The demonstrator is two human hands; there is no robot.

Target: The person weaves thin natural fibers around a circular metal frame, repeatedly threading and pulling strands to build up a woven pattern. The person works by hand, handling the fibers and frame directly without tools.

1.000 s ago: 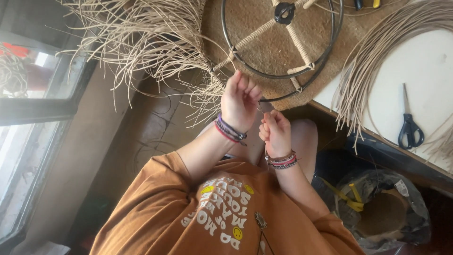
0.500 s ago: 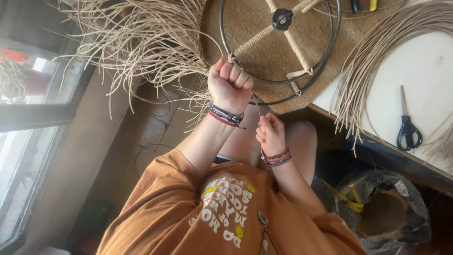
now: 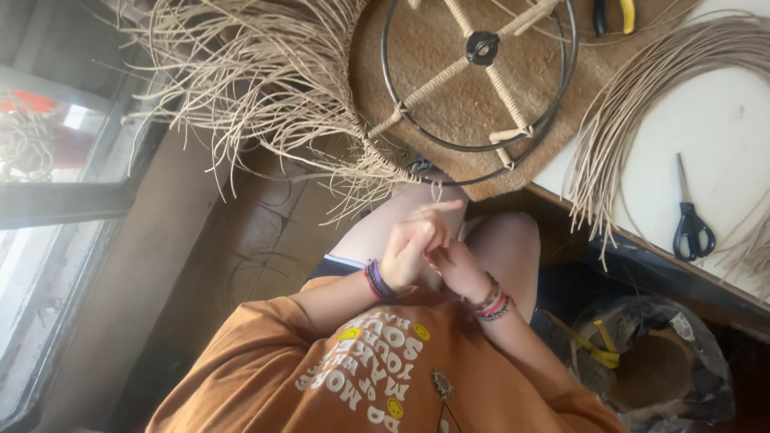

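My left hand (image 3: 411,247), with purple bracelets at the wrist, is held over my knees, fingers curled and the forefinger pointing right. A thin rattan strand (image 3: 437,191) drops from the woven fringe to its fingers, which seem pinched on it. My right hand (image 3: 459,271), wearing red and pink bracelets, presses against the left one from below; its fingertips are hidden. Above them a black metal ring frame (image 3: 561,88) with cord-wrapped spokes lies on a round woven mat (image 3: 433,48). A bushy fringe of loose rattan ends (image 3: 257,72) hangs off the frame's left rim.
A bundle of long rattan strands (image 3: 642,96) curves over the white table (image 3: 722,128). Black scissors (image 3: 690,224) lie on it, and yellow-handled pliers (image 3: 613,14) lie at the top. A plastic bag with a cord spool (image 3: 658,361) sits under the table. A window (image 3: 48,160) is at the left.
Both hands have dropped from the ring's lower rim to my lap and come together. The left hand, raised in a fist half a second ago, is now lowest.
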